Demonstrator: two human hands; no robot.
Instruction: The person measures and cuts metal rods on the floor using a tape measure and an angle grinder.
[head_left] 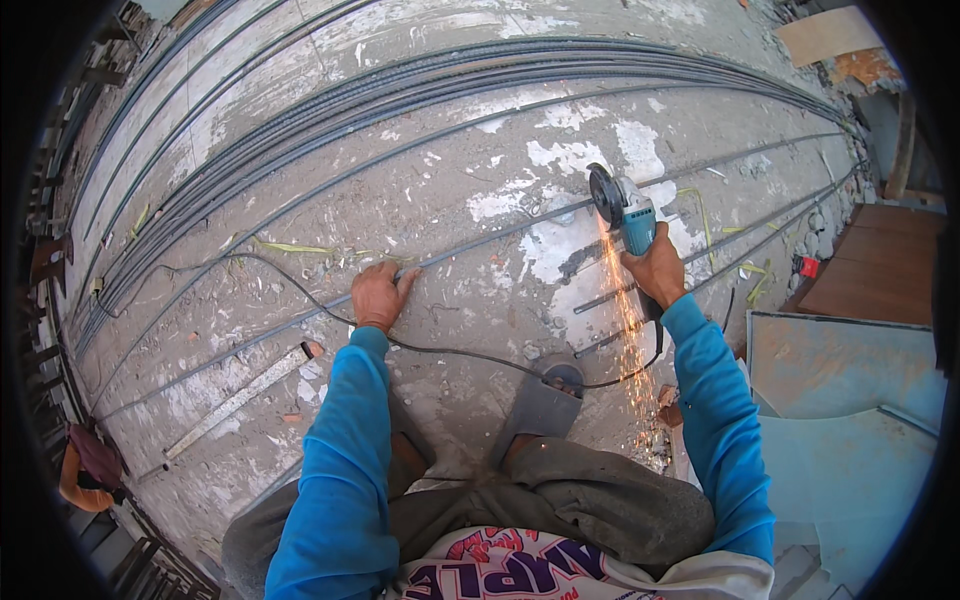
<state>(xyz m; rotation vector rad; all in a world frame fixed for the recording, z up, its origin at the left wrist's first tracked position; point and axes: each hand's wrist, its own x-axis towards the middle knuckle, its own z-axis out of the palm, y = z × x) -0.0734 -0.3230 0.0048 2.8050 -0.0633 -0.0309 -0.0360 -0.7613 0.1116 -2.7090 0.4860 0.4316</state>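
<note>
A long steel reinforcing bar lies across the concrete floor in front of me. My left hand is closed over it left of centre, thumb pointing right. My right hand grips a teal angle grinder by its body. The grinder's dark disc and guard meet the bar, and the exact contact point is hidden. Orange sparks stream from the disc toward me, passing left of my right forearm. A black power cord loops from the grinder past my foot to the left.
A bundle of bars curves across the far floor. Shorter bars lie beneath and right of the grinder. My sandalled foot is near the cord. A flat strip lies at left; bluish sheets and a brown board stand right.
</note>
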